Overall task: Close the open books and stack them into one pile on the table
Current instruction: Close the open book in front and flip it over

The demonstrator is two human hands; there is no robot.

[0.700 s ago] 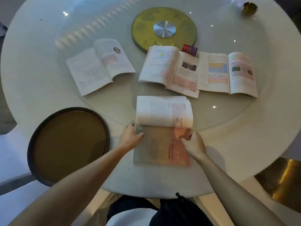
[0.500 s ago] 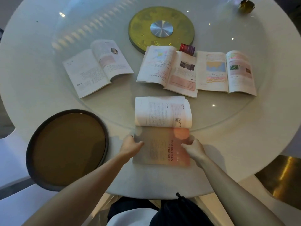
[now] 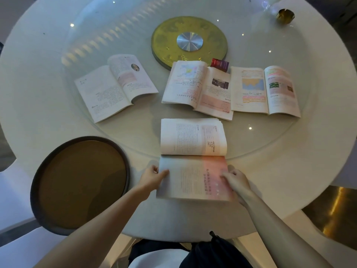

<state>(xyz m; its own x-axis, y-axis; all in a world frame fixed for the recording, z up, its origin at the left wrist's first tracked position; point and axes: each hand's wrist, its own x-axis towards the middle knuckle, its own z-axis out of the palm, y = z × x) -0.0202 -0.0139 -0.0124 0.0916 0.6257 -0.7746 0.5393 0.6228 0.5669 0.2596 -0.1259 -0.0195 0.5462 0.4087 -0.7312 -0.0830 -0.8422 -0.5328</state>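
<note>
Several open books lie on the round white table (image 3: 289,171). The nearest open book (image 3: 193,159) lies in front of me with its spine running left to right. My left hand (image 3: 153,176) pinches the left edge of its near half. My right hand (image 3: 236,182) grips the right edge of the same half, fingers over the pink page. That near half is slightly raised. Farther back lie three more open books: one at the left (image 3: 116,87), one in the middle (image 3: 197,88), one at the right (image 3: 265,90).
A round dark tray (image 3: 81,182) with a brown inside sits at the near left table edge. A gold turntable disc (image 3: 189,42) with a silver hub is at the centre. A small red box (image 3: 219,64) stands behind the middle book. A small gold object (image 3: 285,15) sits far right.
Both hands slid toward me along the side edges of the near half of the nearest book and took hold of it. The other books have not moved.
</note>
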